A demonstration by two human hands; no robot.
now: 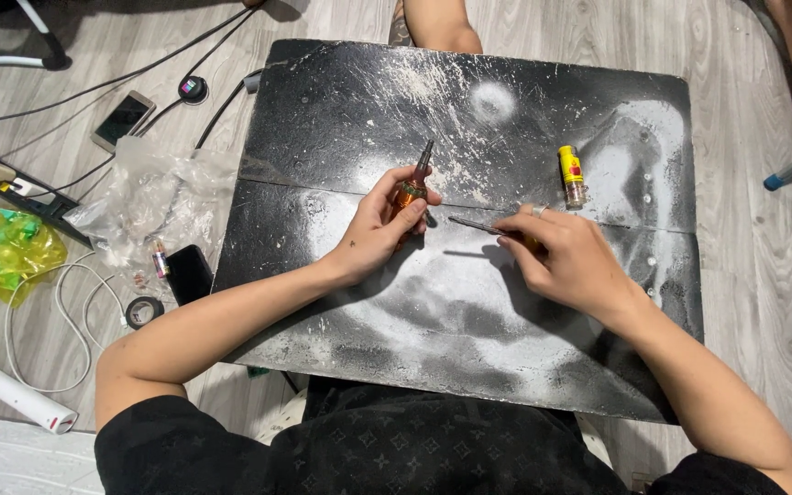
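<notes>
Overhead, head view only: two bare hands over one black bench (341, 101), a flat scuffed board dusted with white powder, one seam across its middle. Left hand (373, 234) closed around one orange-handled screwdriver (412, 188), translucent handle, dark metal tip pointing away, near bench centre. Right hand (570, 261) pinched shut on one thin metal rod (472, 224), which lies almost flat along the seam, its tip pointing toward the left hand; what is under the palm cannot be told. One small yellow-labelled bottle (572, 176) lies on the bench just beyond the right hand, apart from it. On the wood-plank floor, left of the bench: one crumpled clear plastic bag (153, 197), one yellow plastic bag (2, 249), two phones (123, 119), one tape roll (144, 312), one power strip (11, 188) with cables.
</notes>
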